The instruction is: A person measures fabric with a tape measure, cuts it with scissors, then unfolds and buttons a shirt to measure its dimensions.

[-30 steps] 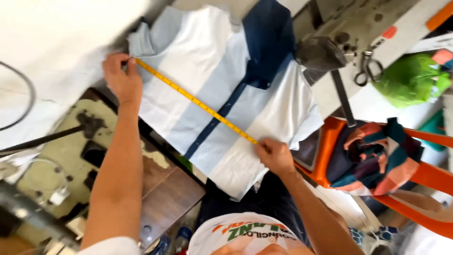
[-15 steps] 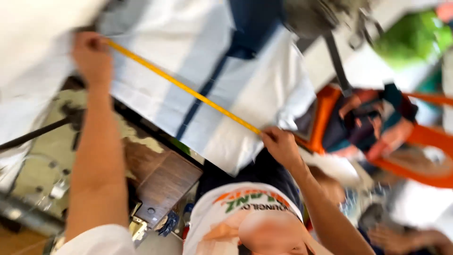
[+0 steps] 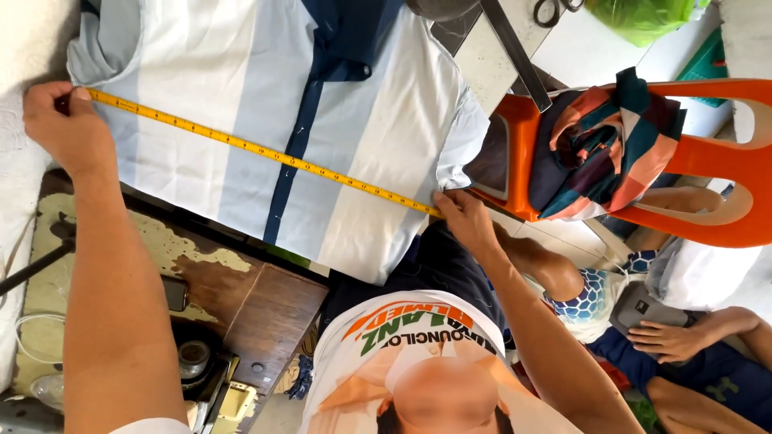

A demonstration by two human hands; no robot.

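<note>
A pale blue and white striped short-sleeved shirt with a dark navy placket (image 3: 265, 120) lies spread flat, front up, across a worn wooden worktable (image 3: 241, 289). A yellow flexible measuring tape (image 3: 265, 151) runs taut in a diagonal line across the shirt's chest, from the upper left side seam down to the lower right side seam, lying on the fabric. The left hand (image 3: 68, 128) pinches one end of the tape between thumb and fingers and presses it at the shirt's left edge, below the sleeve. The right hand (image 3: 462, 219) pins the other end of the tape at the shirt's right edge, fingertips closed down on it. The shirt's lower hem overhangs the table edge toward the person. Just beside the right hand stands an orange plastic chair (image 3: 708, 161) bearing a folded multicoloured cloth (image 3: 607, 141). A pair of scissors (image 3: 555, 10) lies at the top edge, well apart from both hands. Another person's hand (image 3: 667, 337) rests on a grey object at lower right.
</note>
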